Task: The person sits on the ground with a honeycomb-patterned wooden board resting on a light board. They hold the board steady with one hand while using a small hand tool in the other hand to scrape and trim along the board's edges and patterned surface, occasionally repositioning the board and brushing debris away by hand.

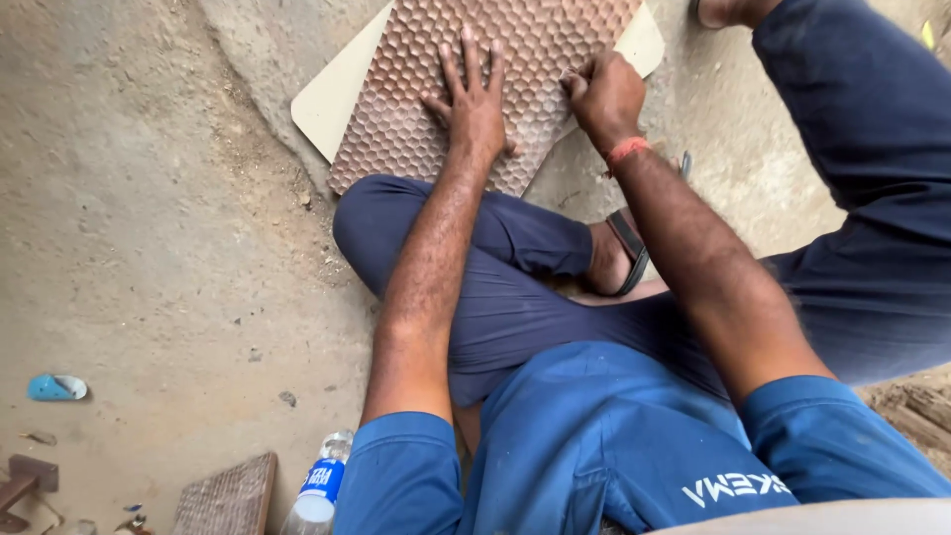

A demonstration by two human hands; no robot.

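I press my flat, open left hand [474,104] on the honeycomb panel [475,79], right hand [604,94] fisted, contents unclear, steadying firmly.

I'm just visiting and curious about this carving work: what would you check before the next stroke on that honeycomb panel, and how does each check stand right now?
1. Left hand flat on the honeycomb panel, holding it down: ok.
2. Right hand closed at the panel's right edge: ok; a tool inside it: cannot tell.
3. Panel lying on the pale board: ok.
4. Left fingers apart from the right hand: ok.
5. Panel steady on the sloping dirt ground: cannot tell.
6. Plastic bottle away from the work: ok.
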